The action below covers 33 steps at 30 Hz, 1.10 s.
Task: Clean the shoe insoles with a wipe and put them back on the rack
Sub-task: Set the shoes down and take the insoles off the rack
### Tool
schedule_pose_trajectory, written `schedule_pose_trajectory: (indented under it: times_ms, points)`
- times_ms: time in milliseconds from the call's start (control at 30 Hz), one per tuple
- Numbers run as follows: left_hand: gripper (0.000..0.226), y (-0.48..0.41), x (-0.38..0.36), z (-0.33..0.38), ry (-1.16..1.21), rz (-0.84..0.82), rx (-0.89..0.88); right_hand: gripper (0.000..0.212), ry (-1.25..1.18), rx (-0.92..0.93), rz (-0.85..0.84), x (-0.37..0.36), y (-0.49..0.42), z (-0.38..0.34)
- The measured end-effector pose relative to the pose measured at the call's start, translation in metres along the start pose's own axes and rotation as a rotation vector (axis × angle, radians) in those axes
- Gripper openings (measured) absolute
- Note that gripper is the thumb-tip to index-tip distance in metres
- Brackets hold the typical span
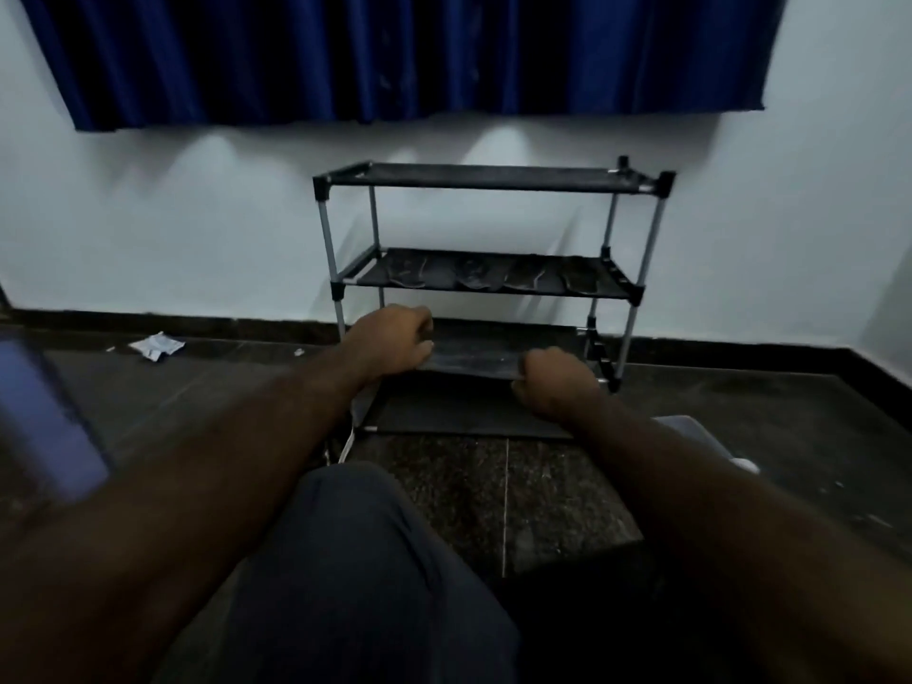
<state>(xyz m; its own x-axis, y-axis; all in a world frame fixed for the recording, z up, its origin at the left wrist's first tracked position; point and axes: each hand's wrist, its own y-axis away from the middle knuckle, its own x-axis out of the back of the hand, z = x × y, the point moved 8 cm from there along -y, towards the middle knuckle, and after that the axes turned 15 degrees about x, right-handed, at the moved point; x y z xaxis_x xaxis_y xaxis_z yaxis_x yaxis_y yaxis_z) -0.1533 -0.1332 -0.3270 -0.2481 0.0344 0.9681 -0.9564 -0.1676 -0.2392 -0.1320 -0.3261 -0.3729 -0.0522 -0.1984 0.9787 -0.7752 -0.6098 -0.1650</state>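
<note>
Two hands are out in front. The left hand (395, 338) and right hand (552, 382) are both curled tight, each gripping one end of a single dark, flat piece, an insole (474, 360) by its look. It is held level just in front of the lowest tier of the rack (493, 179).

The rack has three tiers of black fabric on grey metal tubes with black corner joints. The middle tier carries about four dark spare insoles (474, 277) side by side, though blur makes the count unsure. One dark flat mat (469, 419) lies at the rack's foot.

One crumpled white wipe (157, 347) lies on the floor (543, 486) of dark speckled stone tiles. The wall (148, 229) is plain white with a dark skirting (197, 323). One pleated blue curtain (395, 51) hangs above.
</note>
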Motion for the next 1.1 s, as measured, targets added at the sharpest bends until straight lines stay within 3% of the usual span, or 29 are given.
schedule_pose_trajectory:
  times_ms: [133, 233, 400, 600, 800, 933, 1000, 1100]
  points:
    - [0.038, 0.007, 0.009, 0.005, 0.007, 0.038, -0.002, 0.030, 0.042, 0.040, 0.023, 0.020, -0.004, -0.018]
    - [0.034, -0.009, 0.003, 0.006, 0.154, 0.051, 0.044, 0.040, 0.043, 0.066, 0.059, 0.021, -0.028, -0.022]
    - [0.021, -0.064, -0.031, 0.001, 0.496, 0.029, 0.264, 0.052, 0.035, 0.061, 0.075, 0.012, -0.080, -0.007]
    - [0.029, -0.097, -0.058, -0.025, 0.725, 0.060, 0.446, 0.046, 0.028, 0.073, 0.102, 0.009, -0.108, 0.000]
    - [0.039, -0.100, -0.078, -0.060, 1.145, 0.019, 0.656, 0.051, 0.011, 0.135, 0.071, -0.008, -0.119, -0.019]
    - [0.048, -0.114, -0.082, -0.075, 1.324, -0.011, 0.733, 0.031, -0.139, 0.134, 0.262, 0.000, -0.145, -0.032]
    - [0.057, -0.128, -0.088, -0.084, 1.421, -0.008, 0.785, 0.028, -0.319, 0.071, 0.360, 0.000, -0.163, -0.029]
    - [0.065, -0.142, -0.098, -0.094, 1.533, 0.012, 0.851, 0.029, -0.612, -0.071, 0.379, -0.019, -0.192, -0.023]
